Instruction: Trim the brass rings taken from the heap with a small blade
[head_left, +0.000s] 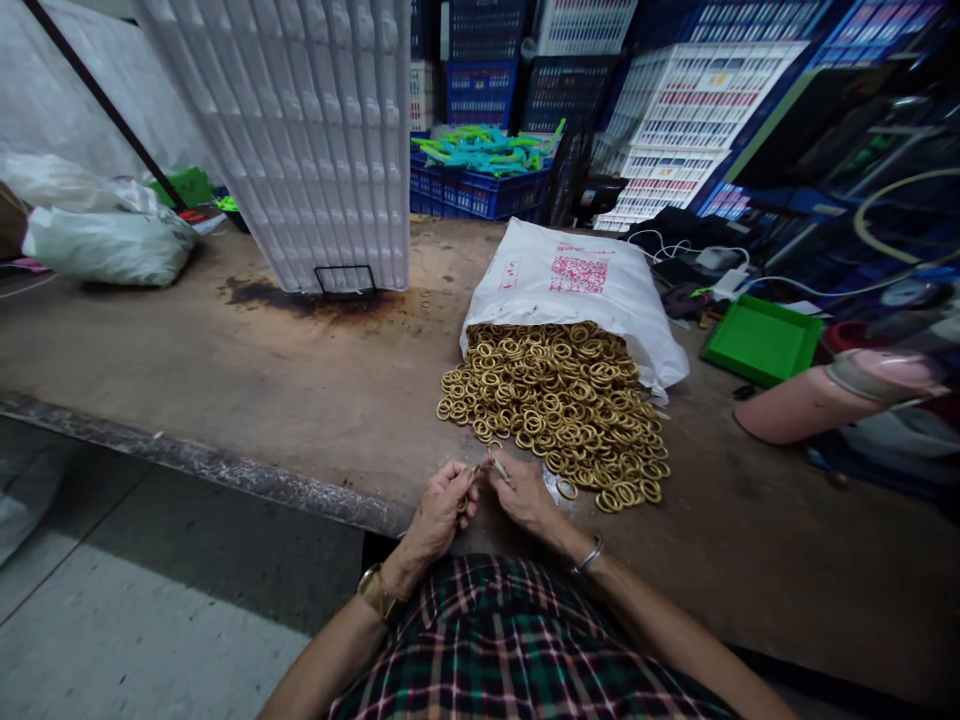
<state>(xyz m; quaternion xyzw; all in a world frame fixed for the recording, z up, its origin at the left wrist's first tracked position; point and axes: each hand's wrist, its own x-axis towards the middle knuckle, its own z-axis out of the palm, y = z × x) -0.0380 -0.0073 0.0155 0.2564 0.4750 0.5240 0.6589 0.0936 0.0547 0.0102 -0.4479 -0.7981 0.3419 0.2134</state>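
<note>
Gold-coloured rings (pixel 562 420) lie in a heap on the brown tabletop (pixel 315 400), spilling from the mouth of a white bag (pixel 540 300) just beyond the person's hands. The left hand (pixel 441 508) has its grip closed on at least one ring; the right hand (pixel 525 495) pinches a slim pale piece (pixel 501 471), too small to make out, and the fingertips of both hands nearly meet. Both hands are beside the near rim of the heap, close to the front edge (pixel 225 476). The widest room for moving is on the left, a long stretch of wood reaching to a tall ribbed plastic stack (pixel 322 150). To the right of the heap, a pink bottle (pixel 802 402) and a green tray (pixel 765 340) narrow the space, with more wood on their near side
</note>
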